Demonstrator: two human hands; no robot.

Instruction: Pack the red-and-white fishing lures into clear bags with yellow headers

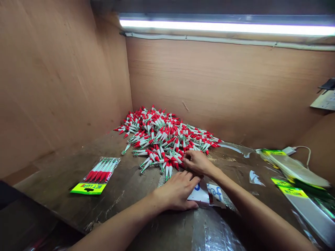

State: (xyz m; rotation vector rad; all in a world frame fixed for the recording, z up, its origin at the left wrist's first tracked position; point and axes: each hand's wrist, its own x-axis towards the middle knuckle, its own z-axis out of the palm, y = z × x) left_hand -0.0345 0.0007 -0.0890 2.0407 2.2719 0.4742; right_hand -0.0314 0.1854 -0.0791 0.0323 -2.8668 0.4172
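Observation:
A large heap of red-and-white squid jigs with green hook crowns lies on the worktable. My right hand is at the heap's near right edge, thumb and forefinger curled close together beside the red tips. What those fingers pinch, if anything, is hidden. Just nearer, my left hand rests low with its thumb stretched apart and its fingers reaching toward the right hand. Its palm side cannot be seen. Beside the left thumb, a white printed sheet is taped to the table, partly covered by both hands.
To the left lies a filled clear pack of jigs with a yellow-green header. On the right are stacks of clear bags with yellow-green headers and a white cable. Wooden panels enclose the back and left. A tube light hangs above.

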